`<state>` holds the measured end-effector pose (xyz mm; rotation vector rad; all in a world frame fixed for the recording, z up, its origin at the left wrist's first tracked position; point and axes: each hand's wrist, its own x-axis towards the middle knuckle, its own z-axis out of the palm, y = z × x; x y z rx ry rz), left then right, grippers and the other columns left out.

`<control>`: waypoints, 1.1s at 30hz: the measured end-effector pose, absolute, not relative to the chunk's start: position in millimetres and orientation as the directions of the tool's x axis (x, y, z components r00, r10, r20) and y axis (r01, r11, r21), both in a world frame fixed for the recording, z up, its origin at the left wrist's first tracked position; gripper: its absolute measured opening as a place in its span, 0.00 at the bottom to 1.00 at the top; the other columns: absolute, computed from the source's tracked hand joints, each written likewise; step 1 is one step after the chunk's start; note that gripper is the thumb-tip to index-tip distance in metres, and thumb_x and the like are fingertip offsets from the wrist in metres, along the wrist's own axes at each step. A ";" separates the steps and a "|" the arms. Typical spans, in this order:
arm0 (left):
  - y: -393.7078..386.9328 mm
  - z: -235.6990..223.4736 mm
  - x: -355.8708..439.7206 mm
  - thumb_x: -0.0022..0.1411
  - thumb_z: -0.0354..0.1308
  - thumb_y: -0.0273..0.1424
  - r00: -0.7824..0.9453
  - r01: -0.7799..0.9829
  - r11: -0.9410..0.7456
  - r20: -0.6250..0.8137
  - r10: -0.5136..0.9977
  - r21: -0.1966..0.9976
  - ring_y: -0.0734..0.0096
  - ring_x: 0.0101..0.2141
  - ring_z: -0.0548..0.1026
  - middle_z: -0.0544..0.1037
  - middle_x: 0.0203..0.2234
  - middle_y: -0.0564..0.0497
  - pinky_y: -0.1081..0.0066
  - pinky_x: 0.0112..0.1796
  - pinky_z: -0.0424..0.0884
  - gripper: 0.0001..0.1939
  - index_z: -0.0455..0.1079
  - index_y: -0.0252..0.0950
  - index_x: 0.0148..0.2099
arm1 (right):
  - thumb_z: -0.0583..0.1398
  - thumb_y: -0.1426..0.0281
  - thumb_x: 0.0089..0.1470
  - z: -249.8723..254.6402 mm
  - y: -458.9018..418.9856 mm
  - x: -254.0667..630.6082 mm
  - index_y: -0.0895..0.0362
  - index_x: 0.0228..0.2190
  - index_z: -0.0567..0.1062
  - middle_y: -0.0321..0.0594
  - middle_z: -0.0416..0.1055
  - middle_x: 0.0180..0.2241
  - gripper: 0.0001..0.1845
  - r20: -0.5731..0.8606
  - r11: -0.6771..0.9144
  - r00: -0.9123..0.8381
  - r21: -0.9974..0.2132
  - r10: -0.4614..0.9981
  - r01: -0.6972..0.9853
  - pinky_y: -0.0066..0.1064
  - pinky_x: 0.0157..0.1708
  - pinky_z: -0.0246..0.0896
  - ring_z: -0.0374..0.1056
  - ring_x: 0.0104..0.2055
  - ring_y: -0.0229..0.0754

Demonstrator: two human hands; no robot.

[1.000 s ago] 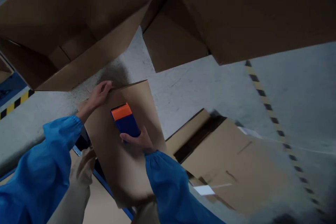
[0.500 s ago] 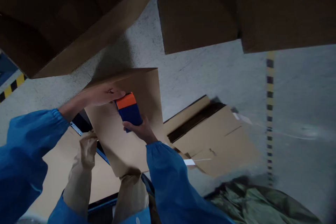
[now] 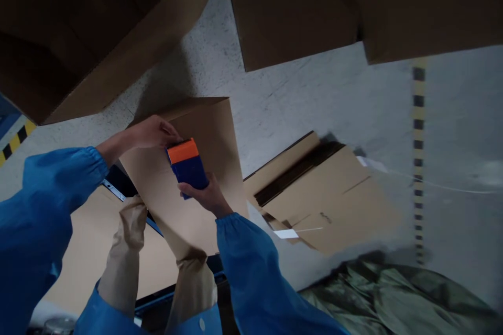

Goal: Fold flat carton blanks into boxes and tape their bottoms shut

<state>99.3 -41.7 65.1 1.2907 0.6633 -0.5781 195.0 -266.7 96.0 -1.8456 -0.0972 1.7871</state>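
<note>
I have the right grip (image 3: 210, 193) closed around the lower end of the block (image 3: 192, 171), thumb laid across its near end. The block is dark blue with an orange far end, and it sits over the upper part of the box (image 3: 194, 225) in front of me, slightly tilted; I can't tell whether its underside meets the cardboard.

My left grip (image 3: 153, 132) reaches in from the side with fingers bent, their tips right by the orange end. I can't make out whether they touch it, or how far they are parted.

Both blue sleeves (image 3: 251, 267) come in from below, and between them I see beige trousers (image 3: 124, 264), one leg running up to the near edge of the box.

Over to my right, flattened cardboard (image 3: 326, 199) lies on the grey floor (image 3: 283, 115), a white slip (image 3: 286, 233) at its near edge. A big open carton (image 3: 157, 36) stands at upper left, dark cartons (image 3: 291, 15) at upper right, with a striped line (image 3: 418, 115) running below those. Green cloth (image 3: 393, 293) is bunched at lower right.
</note>
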 end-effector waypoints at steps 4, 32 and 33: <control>-37.9 85.5 107.4 0.47 0.60 0.54 0.688 0.699 0.081 -0.699 0.197 0.710 0.47 0.36 0.78 0.82 0.29 0.48 0.50 0.38 0.74 0.19 0.79 0.47 0.29 | 0.74 0.49 0.32 108.6 -259.5 202.4 0.60 0.23 0.78 0.46 0.76 0.21 0.27 -0.921 -0.843 0.064 -0.378 0.384 -0.382 0.35 0.26 0.72 0.74 0.24 0.45; 52.7 59.6 99.1 0.58 0.57 0.43 0.687 0.653 -0.248 -0.421 0.592 0.716 0.61 0.32 0.77 0.78 0.28 0.46 0.58 0.37 0.72 0.16 0.77 0.37 0.36 | 0.72 0.45 0.30 109.4 -293.9 186.0 0.60 0.19 0.77 0.44 0.74 0.18 0.30 -0.964 -0.866 0.105 -0.265 0.244 -0.424 0.32 0.24 0.71 0.72 0.21 0.43; 53.0 55.4 99.3 0.58 0.56 0.45 0.682 0.666 -0.249 -0.440 0.583 0.703 0.61 0.33 0.77 0.79 0.29 0.46 0.57 0.38 0.72 0.17 0.78 0.39 0.37 | 0.73 0.45 0.30 109.7 -294.4 186.1 0.60 0.19 0.77 0.44 0.74 0.18 0.30 -0.964 -0.863 0.100 -0.265 0.246 -0.430 0.32 0.24 0.71 0.72 0.21 0.43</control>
